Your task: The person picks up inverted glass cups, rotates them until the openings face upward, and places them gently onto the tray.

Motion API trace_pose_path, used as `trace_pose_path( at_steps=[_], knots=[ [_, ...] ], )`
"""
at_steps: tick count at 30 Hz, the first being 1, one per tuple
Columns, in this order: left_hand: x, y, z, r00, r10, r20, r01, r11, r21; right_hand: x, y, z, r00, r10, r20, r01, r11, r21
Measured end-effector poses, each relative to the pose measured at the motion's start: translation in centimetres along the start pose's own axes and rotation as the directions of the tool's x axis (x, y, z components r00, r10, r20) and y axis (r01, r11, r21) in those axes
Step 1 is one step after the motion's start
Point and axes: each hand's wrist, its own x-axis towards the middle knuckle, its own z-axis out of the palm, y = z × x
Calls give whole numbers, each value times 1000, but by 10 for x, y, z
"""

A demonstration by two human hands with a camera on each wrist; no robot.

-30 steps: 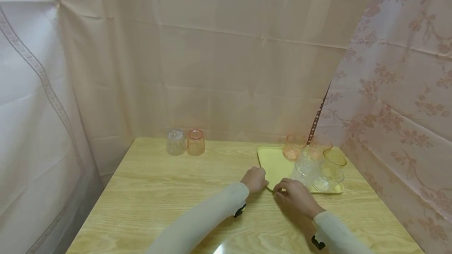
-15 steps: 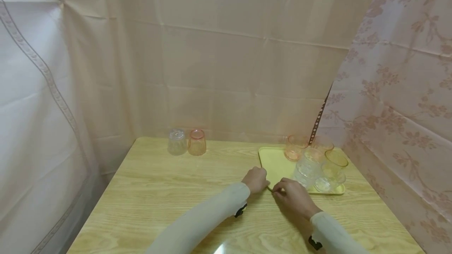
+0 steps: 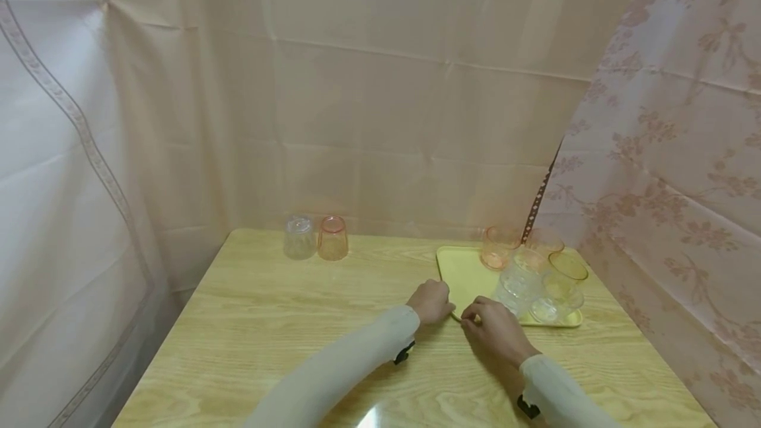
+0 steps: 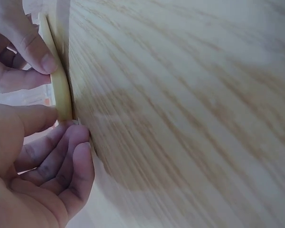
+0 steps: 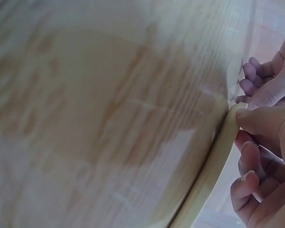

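Note:
A yellow tray (image 3: 466, 279) lies on the right part of the wooden table. My left hand (image 3: 431, 301) pinches the rim at its near left corner, thumb above and curled fingers at the edge in the left wrist view. Just right of it, my right hand (image 3: 496, 327) holds the near rim (image 5: 211, 173) between thumb and fingers. Several tumblers crowd the tray's right side: an orange one (image 3: 495, 257) at the back, another orange one behind the rest, clear ones (image 3: 516, 289) towards the front, and a yellow one (image 3: 567, 268) at the right.
Two upside-down tumblers, one clear (image 3: 300, 240) and one orange (image 3: 333, 241), stand side by side at the back left of the table (image 3: 297, 309). A beige curtain (image 3: 368, 117) hangs behind, and a flowered one (image 3: 672, 170) borders the right side.
The scene shifts very slightly in the head view. Both hands stay at the tray's near left corner, and tray and tumblers keep their places.

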Motion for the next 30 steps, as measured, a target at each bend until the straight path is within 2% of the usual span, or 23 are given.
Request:
trace_pose_path(
  at_steps=[5, 10, 14, 20, 25, 30],
  knots=[
    [-4, -13, -1, 997, 70, -24, -69, 998, 5, 0, -1, 2, 1000, 19, 4, -19, 1000, -2],
    [-9, -27, -11, 997, 63, -42, -65, 997, -40, 0, -1, 3, 999, 33, 13, -33, 999, -2],
    [-14, -39, -25, 996, 77, -45, -78, 997, -16, 0, -1, 3, 999, 33, 18, -33, 999, -7],
    [-14, -66, -48, 989, 109, -99, -96, 987, 127, 1, -1, 3, 1000, 21, 4, -20, 999, -33],
    [-19, -93, -73, 983, 117, -139, -97, 985, 144, 1, -2, 2, 1000, 23, -6, -23, 999, -25],
    [-34, -122, -98, 979, 101, -175, -75, 987, 145, 2, -3, 3, 1000, 14, 1, -14, 1000, -19]
  ],
)
